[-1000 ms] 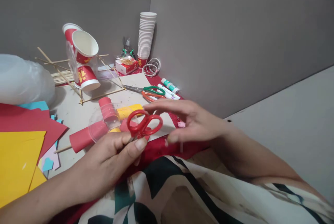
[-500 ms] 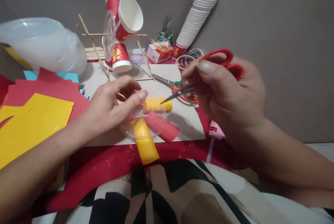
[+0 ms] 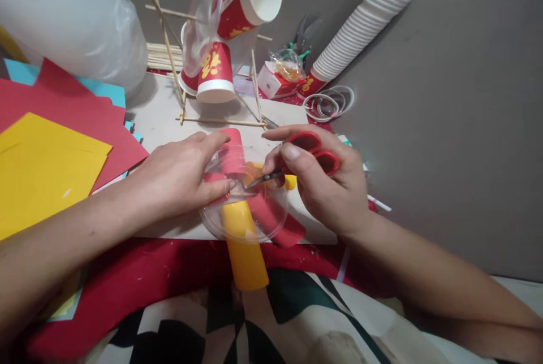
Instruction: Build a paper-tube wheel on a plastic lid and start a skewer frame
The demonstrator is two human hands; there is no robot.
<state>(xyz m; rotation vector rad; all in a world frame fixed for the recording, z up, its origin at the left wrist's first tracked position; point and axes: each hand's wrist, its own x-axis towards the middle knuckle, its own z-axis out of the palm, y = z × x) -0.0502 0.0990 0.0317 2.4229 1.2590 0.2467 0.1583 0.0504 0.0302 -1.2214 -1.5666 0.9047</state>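
A pair of red-handled scissors (image 3: pixel 331 164) is gripped in my right hand (image 3: pixel 337 189), the narrow blades angled down to the left with their tip over the middle of a clear plastic lid (image 3: pixel 216 222). My left hand (image 3: pixel 184 174) steadies the lid at its left side, thumb lying near the centre and index finger by a red paper tube (image 3: pixel 232 152). Other rolled tubes spread out around the lid: a yellow tube (image 3: pixel 248 265) toward me, a red tube (image 3: pixel 288 231) to the lower right, and a yellow one partly hidden behind my right fingers.
Red and yellow paper sheets (image 3: pixel 46 172) lie at left beside a large translucent plastic bag (image 3: pixel 85 19). Behind my hands stands a stick frame (image 3: pixel 224 121) with red paper cups (image 3: pixel 218 67). A leaning cup stack (image 3: pixel 365 19) and coiled white wire (image 3: pixel 328 103) are at back right.
My right hand has brought the scissors down and left, so their tip is now over the lid's middle. The left thumb lies closer to the lid's centre. The camera view has shifted.
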